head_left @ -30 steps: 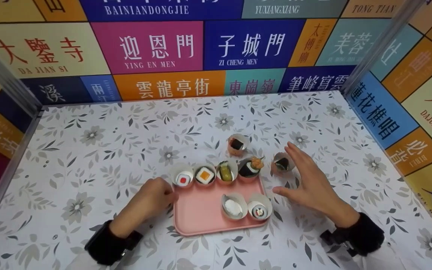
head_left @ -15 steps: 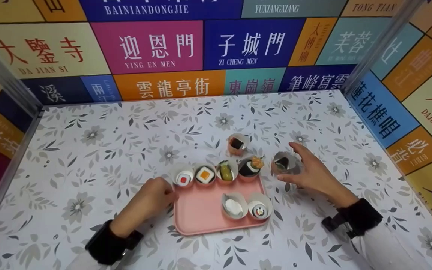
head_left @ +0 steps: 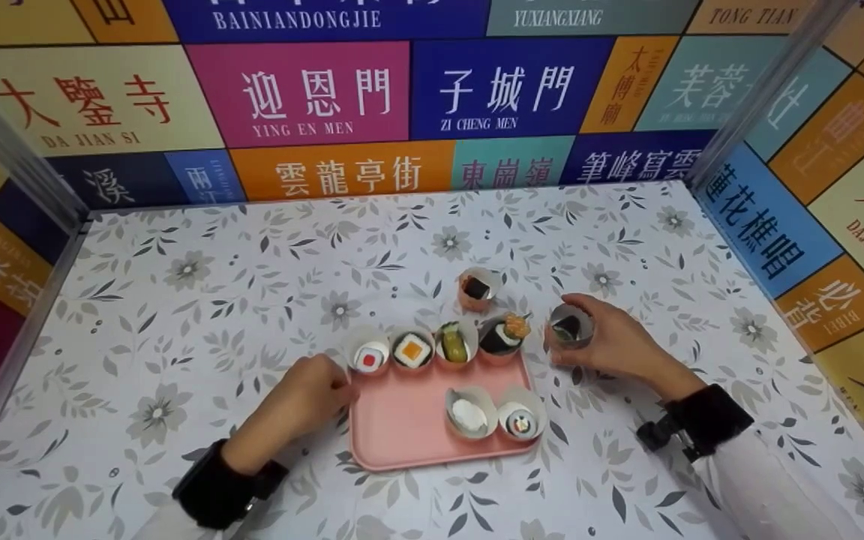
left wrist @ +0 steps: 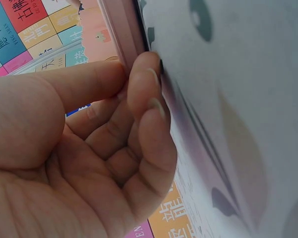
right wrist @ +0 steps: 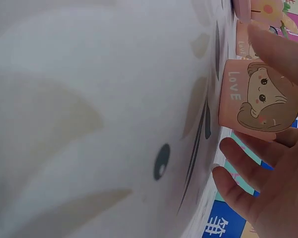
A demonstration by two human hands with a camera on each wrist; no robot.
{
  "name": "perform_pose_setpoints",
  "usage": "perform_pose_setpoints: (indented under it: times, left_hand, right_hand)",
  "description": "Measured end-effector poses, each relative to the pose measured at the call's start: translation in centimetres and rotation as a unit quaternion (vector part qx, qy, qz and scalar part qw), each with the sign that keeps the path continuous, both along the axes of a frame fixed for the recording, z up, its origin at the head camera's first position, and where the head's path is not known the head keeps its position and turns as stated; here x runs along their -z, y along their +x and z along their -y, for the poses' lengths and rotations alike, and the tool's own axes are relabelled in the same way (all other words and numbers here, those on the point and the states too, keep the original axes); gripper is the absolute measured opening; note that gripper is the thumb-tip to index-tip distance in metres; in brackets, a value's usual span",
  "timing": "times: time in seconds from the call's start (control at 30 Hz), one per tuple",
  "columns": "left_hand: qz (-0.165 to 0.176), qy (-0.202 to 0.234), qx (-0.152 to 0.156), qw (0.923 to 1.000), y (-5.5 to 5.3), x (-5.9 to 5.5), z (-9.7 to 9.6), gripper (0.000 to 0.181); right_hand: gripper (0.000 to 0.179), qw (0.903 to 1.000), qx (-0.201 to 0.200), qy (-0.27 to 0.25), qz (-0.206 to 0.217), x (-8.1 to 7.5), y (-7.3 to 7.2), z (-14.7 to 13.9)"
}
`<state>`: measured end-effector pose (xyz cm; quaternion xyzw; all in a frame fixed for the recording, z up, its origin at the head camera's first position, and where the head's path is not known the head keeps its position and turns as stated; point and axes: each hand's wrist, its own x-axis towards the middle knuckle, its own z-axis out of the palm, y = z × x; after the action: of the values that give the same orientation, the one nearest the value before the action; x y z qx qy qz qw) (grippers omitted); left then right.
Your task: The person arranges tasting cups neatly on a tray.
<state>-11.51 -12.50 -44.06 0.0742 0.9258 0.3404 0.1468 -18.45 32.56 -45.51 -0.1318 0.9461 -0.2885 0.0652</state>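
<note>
My left hand (head_left: 304, 401) pinches the left rim of a pink tray (head_left: 394, 431) between thumb and curled fingers, as the left wrist view shows at the tray edge (left wrist: 120, 32). Right of the tray, my right hand (head_left: 616, 341) holds a small pink paper cup (head_left: 584, 321) with thumb and fingers at its sides. Dark seaweed-wrapped sushi sits inside it. In the right wrist view this cup (right wrist: 258, 99) carries a cartoon girl and the word LOVE, and stands upright on or close to the cloth; I cannot tell which.
Several cups of sushi line the tray's back edge, among them one with a yellow-centred roll (head_left: 412, 350). A cup with white sushi (head_left: 469, 414) and a cup with a round roll (head_left: 520, 422) stand front right. Another cup (head_left: 477, 292) stands behind the tray. Printed panels (head_left: 297, 94) wall the table.
My right hand has closed in around the cup at the right and now grips it, where it was open beside it before. My left hand has stayed on the tray rim.
</note>
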Motion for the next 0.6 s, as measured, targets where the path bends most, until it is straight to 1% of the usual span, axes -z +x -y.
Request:
perform_pose_setpoints:
  times: [0.17, 0.47, 0.6]
  left_hand:
    - [-0.003, 0.0, 0.0, 1.0, -0.01, 0.01, -0.03, 0.053]
    - [0.005, -0.004, -0.004, 1.0, -0.08, 0.13, -0.02, 0.053]
    - [0.007, -0.009, -0.005, 0.9999, -0.12, 0.13, -0.04, 0.053]
  right_hand:
    - [0.095, 1.0, -0.001, 0.006, -0.004, 0.12, -0.17, 0.03]
    - [0.08, 1.0, 0.001, 0.005, -0.003, 0.03, -0.31, 0.36]
    - [0.077, 1.0, 0.005, 0.002, -0.006, 0.05, -0.27, 0.35]
